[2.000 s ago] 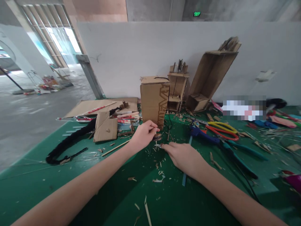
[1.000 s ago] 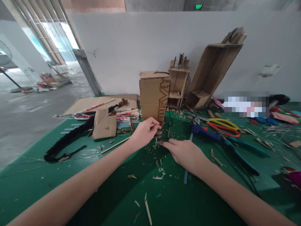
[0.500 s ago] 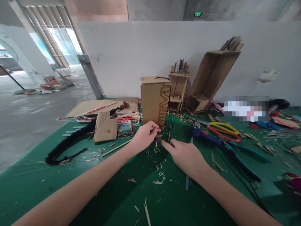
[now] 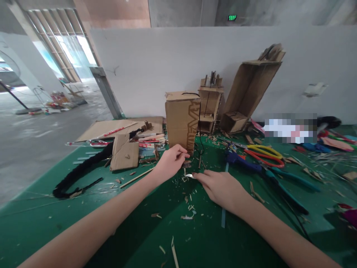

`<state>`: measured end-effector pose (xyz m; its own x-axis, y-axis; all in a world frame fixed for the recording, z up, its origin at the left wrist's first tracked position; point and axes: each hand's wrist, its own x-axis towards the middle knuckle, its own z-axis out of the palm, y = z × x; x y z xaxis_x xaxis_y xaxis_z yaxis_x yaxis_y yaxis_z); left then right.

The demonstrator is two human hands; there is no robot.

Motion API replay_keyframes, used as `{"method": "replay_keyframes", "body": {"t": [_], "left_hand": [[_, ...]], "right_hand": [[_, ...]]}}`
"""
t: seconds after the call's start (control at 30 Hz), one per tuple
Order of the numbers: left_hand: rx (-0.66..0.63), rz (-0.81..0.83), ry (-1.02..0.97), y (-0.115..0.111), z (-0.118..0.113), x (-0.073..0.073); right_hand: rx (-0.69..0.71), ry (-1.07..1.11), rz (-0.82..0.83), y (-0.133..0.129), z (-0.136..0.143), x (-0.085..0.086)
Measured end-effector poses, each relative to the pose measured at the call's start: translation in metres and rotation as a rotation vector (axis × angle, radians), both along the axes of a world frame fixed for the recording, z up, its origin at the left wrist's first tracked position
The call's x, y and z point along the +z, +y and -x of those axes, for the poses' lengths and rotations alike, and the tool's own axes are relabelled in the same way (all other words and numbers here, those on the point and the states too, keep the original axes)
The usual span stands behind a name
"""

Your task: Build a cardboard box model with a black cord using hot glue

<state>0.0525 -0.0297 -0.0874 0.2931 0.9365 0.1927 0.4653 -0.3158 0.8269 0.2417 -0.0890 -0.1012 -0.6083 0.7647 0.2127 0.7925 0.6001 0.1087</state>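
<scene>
My left hand (image 4: pixel 173 160) is closed in a pinch at the lower front of an upright cardboard box (image 4: pixel 178 121); what its fingers hold, if anything, is hidden. Just below those fingertips lies a small brown scrap (image 4: pixel 186 164). My right hand (image 4: pixel 220 183) rests low over the green tabletop, palm down, its fingers closed on a small shiny strip (image 4: pixel 190 176) that looks like a thin blade. A dark cord (image 4: pixel 199 130) runs down the right side of the box.
Scissors (image 4: pixel 267 154), a blue glue gun (image 4: pixel 242 160) and teal-handled pliers (image 4: pixel 287 182) lie right. Behind stand cardboard structures (image 4: pixel 251 93). A black fuzzy strip (image 4: pixel 80 173), a cardboard piece (image 4: pixel 125 152) and a thin stick (image 4: pixel 136 177) lie left. Shavings litter the green table (image 4: pixel 134 230).
My right hand has drawn slightly back and down, away from my left hand, so the shiny strip now shows at its fingertips. My left hand stays at the box's base.
</scene>
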Motion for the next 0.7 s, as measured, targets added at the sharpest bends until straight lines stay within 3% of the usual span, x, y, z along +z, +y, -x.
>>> {"method": "replay_keyframes", "body": {"t": [0.4,0.7], "left_hand": [[-0.001,0.035,-0.051,0.0024,0.0009,-0.0029],[0.015,0.225,-0.326,0.0061,-0.0029,-0.0098]], "right_hand": [[-0.048,-0.02,-0.205,0.0073,0.0041,-0.0053],[-0.005,0.145,0.067,0.0101,0.0029,0.0014]]}}
